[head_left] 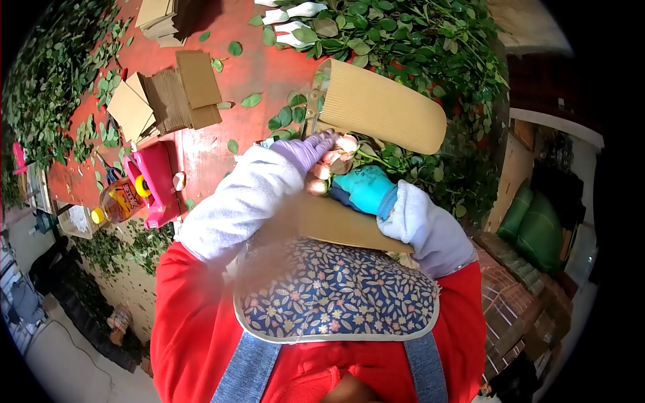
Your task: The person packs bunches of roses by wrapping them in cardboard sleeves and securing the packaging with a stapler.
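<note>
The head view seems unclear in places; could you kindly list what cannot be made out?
In the head view:
- Flower stems: lower ends hidden among leaves.
- Right hand: palm mostly hidden, turned away.
- Upper cardboard stack: cut off by the top edge.
- Apron: left edge partly blurred.

the left hand is outstretched near the right hand.

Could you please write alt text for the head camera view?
A left hand in a thin lilac glove and a right hand in a turquoise glove are at peach-pink rose blooms. Beyond them is a curved sheet of ribbed tan cardboard; green leafy stems cover parts of the red table.
</note>
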Motion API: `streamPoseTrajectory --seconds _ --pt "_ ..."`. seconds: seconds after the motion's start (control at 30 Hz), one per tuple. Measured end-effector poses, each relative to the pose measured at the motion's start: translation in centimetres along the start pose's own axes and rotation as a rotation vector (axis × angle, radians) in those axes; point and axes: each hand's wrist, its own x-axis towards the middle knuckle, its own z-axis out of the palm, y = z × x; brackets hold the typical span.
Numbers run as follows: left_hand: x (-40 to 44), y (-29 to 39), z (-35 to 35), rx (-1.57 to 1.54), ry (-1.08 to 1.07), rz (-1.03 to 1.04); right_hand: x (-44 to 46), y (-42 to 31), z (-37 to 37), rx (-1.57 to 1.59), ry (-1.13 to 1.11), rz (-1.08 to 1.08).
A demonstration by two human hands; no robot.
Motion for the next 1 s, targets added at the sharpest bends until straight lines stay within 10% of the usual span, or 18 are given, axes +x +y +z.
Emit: streamPoseTrajectory --seconds 0.33,0.47,0.53,0.7,0.9,1.0 --pt "0.3 -1.6 0.4 0.017 0.264 0.056 0.1 1.6 2.4 0.049 0.140 -0.065" --pt "-1.9 -2.5 0.4 -0.022 0.256 0.175 0.7 1.0 2.4 1.032 -0.018 0.532" --pt "-3.1 -1.3 0.7 -0.048 0.170 0.288 0.5 1.8 2.8 0.268 0.035 0.042" --pt "-1.6 -3.5 4.4 0.021 0.013 0.422 -0.5 1.8 1.7 0.483 0.092 0.128" --pt "-1.3 -1.8 3.6 0.461 -0.196 0.268 -0.7 0.8 0.6 -0.293 0.222 0.061" --pt "-0.7 -5.4 6.3 0.139 -0.135 0.325 -0.3 0.4 -0.2 -0.254 0.177 0.029"
